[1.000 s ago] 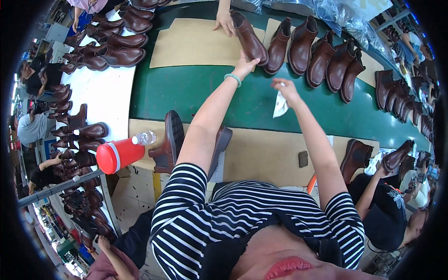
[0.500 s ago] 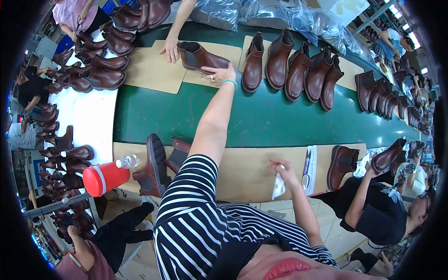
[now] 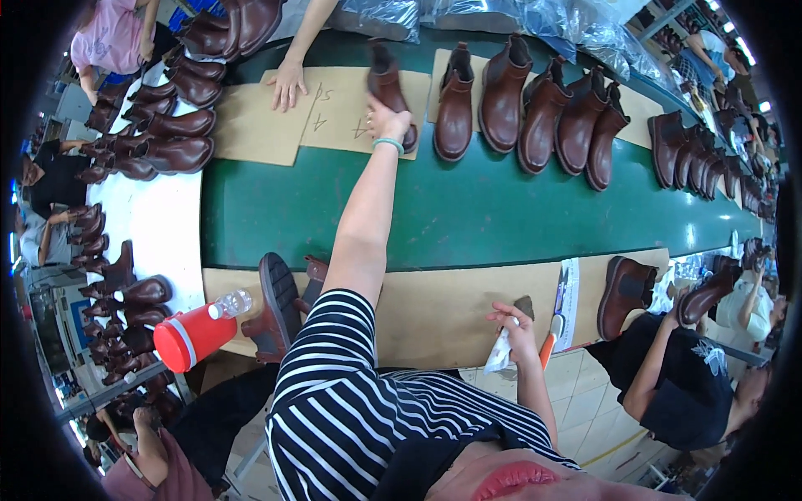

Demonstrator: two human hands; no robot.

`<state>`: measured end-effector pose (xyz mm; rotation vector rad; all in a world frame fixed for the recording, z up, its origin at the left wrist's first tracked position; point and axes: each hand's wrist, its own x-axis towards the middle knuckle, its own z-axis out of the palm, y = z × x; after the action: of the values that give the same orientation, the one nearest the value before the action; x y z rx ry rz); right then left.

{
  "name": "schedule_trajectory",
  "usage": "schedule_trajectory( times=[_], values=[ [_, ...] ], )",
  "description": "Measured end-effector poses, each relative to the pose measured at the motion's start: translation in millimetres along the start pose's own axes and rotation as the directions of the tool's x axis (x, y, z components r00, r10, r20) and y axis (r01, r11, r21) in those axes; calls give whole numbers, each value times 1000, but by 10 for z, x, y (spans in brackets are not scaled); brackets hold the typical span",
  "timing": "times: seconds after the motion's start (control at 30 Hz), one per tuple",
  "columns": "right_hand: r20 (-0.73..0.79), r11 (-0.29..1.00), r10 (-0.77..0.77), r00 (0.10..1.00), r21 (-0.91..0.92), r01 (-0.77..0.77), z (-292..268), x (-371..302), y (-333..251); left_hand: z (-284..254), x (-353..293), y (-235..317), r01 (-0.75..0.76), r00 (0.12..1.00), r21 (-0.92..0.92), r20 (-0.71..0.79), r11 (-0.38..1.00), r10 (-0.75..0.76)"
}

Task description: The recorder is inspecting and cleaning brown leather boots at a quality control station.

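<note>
Dark-brown leather ankle boot gripped by the left hand
A white cloth is pinched by the right hand.

Black short-sleeved top with white stripes, bottom centre of the frame — neckline's plain black. Left hand, upper middle, gets a pale green bangle — kinda neat, plus a ring.

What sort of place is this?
Probably a shoe factory: matching brown boots stand in a row along a green worktable, clear plastic bags lie behind them, and a co-worker at the right holds another boot.
</note>
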<state>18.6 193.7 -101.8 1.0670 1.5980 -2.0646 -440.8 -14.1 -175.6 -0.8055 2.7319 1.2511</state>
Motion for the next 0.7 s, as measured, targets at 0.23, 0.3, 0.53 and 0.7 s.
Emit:
schedule_trajectory(
  times=[0.23,0.3,0.53,0.7],
  values=[
    [229,991,-128,965,-9,134,267,112,-302,9,-54,-265,-514,809,-427,46,744,586],
    [163,991,-130,978,36,126,318,3,-413,-109,-697,1,-362,888,-373,140,854,438],
    [375,998,-65,925,22,61,90,94,-162,-1358,-3121,-1039,-521,682,-555,185,648,707],
    [476,999,48,878,-31,-38,2,-7,-124,-2293,-4019,-2070,-446,851,-332,128,831,509]
  ],
)
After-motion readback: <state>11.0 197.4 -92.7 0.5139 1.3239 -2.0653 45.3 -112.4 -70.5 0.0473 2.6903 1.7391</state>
